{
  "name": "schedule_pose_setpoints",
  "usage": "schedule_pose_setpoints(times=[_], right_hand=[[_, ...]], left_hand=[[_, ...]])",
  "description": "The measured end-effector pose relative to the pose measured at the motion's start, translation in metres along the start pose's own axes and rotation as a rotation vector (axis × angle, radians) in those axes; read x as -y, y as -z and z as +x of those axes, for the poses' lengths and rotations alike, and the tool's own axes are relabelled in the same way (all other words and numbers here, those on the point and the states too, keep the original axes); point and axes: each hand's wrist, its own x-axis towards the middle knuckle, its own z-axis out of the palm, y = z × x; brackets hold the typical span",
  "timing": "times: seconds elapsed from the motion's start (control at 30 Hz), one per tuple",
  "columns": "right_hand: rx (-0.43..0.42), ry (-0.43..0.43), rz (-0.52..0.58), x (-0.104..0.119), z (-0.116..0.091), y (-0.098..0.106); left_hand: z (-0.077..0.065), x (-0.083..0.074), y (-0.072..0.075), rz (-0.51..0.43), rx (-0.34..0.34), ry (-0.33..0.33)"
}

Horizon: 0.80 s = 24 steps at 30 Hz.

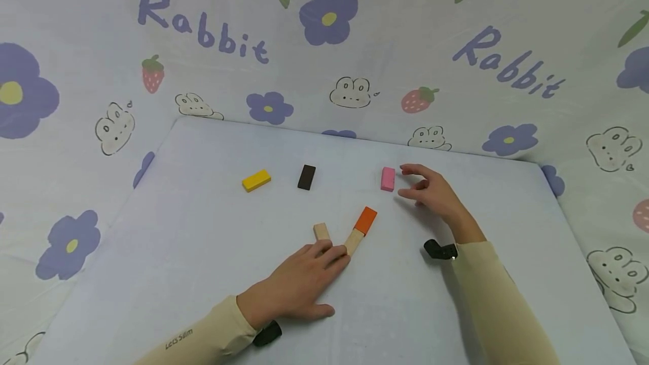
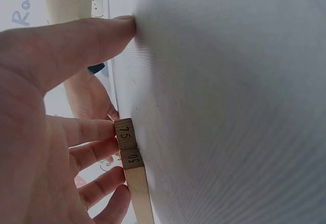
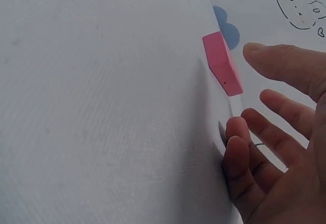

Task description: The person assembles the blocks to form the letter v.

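My left hand [image 1: 301, 280] lies over pale wooden blocks, fingers extended with their tips on them. One wooden block [image 1: 321, 231] pokes out past the fingertips; another wooden block [image 1: 354, 243] runs up to the end of an orange block [image 1: 365, 221]. In the left wrist view, the fingertips touch block ends, one marked 75 [image 2: 125, 133] and one marked 50 [image 2: 132, 158]. My right hand [image 1: 433, 196] hovers just right of a pink block [image 1: 387, 179], thumb and fingers apart with nothing between them. The right wrist view shows the pink block [image 3: 222, 63] beyond the fingertips.
A yellow block [image 1: 256, 181] and a dark brown block [image 1: 306, 177] lie on the white tabletop [image 1: 203, 252], left of the pink one. Behind the table's far edge hangs a rabbit-and-flower printed cloth [image 1: 395, 38]. Each wrist wears a small black camera.
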Motion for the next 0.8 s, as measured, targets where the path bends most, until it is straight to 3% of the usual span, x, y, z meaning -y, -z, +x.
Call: schedule_pose_setpoints(times=[0.37,0.8], right_hand=[[0.024,-0.033,-0.093,0.005,0.006,-0.002],[0.034,-0.007,-0.155,0.011,0.009,-0.004]], left_hand=[[-0.001,0.0,0.001,-0.001,0.006,0.003],[-0.001,0.001,0.001,-0.003,0.01,0.0]])
